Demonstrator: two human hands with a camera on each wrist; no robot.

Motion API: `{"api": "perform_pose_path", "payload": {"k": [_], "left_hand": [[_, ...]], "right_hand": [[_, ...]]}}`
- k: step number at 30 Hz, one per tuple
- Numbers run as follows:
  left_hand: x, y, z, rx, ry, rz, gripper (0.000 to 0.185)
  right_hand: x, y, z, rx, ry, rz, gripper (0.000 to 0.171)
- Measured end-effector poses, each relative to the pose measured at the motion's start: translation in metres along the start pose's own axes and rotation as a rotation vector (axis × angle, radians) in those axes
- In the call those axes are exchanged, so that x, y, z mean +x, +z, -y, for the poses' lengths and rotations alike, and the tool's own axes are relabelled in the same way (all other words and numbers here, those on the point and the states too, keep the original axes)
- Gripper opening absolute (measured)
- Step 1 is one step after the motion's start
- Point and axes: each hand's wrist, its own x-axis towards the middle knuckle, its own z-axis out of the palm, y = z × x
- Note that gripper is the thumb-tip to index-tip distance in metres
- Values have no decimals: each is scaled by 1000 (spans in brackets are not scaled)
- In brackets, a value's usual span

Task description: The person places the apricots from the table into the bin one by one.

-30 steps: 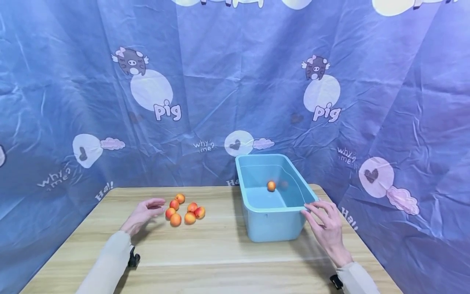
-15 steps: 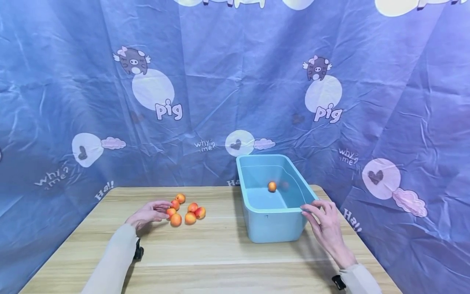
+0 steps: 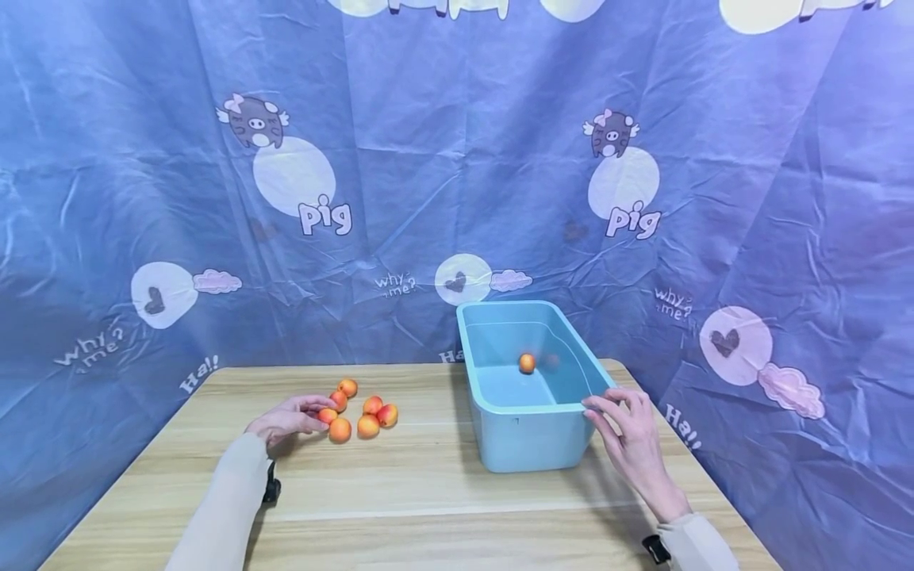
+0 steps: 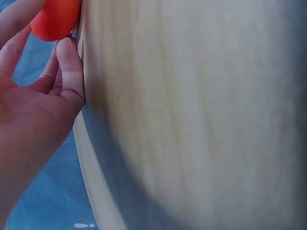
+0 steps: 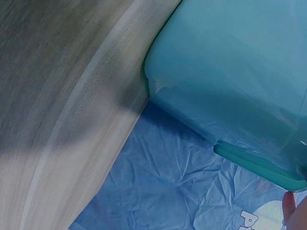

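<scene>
Several orange apricots (image 3: pixel 367 426) lie in a cluster on the wooden table (image 3: pixel 428 484), left of centre. My left hand (image 3: pixel 316 412) reaches into the cluster's left side, and its fingers and thumb curl round one apricot (image 3: pixel 328 415). The left wrist view shows that apricot (image 4: pixel 55 17) pinched between the thumb (image 4: pixel 71 62) and the fingers, close to the tabletop. A light blue plastic bin (image 3: pixel 530 410) stands right of centre with one apricot (image 3: pixel 527 363) inside. My right hand (image 3: pixel 603 414) rests with loosely spread fingers against the bin's near right corner (image 5: pixel 259 160).
A blue printed cloth (image 3: pixel 457 182) hangs close behind the table and along both sides. The table's front edge lies near my sleeves, and bare wood stretches between the fruit and the bin. A small black clip (image 3: pixel 271 488) shows at my left wrist.
My left hand slid right into the fruit cluster and closed its fingers on the leftmost apricot. The right hand stayed at the bin's corner.
</scene>
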Motion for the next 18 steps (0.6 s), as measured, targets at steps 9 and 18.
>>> {"api": "perform_pose_path", "payload": {"k": [9, 18], "left_hand": [[1, -2, 3, 0, 1, 1, 53], [-2, 0, 3, 87, -42, -165, 57]], "right_hand": [[2, -1, 1, 14, 2, -1, 39], [3, 0, 0, 29, 20, 14, 38]]}}
